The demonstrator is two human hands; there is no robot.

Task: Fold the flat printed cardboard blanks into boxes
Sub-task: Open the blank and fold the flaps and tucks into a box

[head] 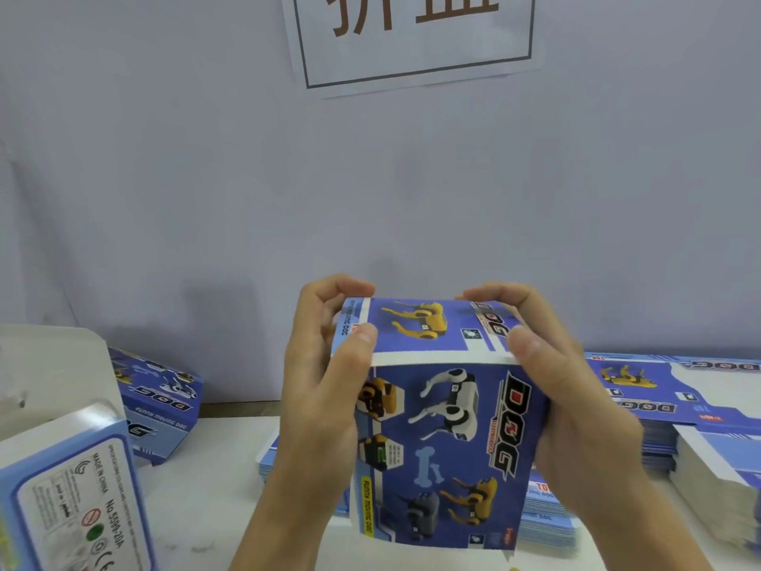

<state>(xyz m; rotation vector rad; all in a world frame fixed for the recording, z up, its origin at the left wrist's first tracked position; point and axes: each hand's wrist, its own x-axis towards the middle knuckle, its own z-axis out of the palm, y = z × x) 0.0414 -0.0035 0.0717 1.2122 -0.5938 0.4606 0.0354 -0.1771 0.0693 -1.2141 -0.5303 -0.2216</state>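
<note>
your left hand [329,360] and right hand [547,364] pinch the box [444,430] by its top corners, bending the flap above along its crease

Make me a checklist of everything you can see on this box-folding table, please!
Surface: white table, partly covered.
Job's things: printed box held up in the air, top panel bent back; flat blanks stacked at right and under the hands.
Clutter: folded boxes at left; a label-side box at near left; white stack at right.
Grippers: left hand and right hand both grip the box's top edges, thumbs on the front.
Cables: nothing seen.
Surroundings: pale wall with a paper sign.
</note>
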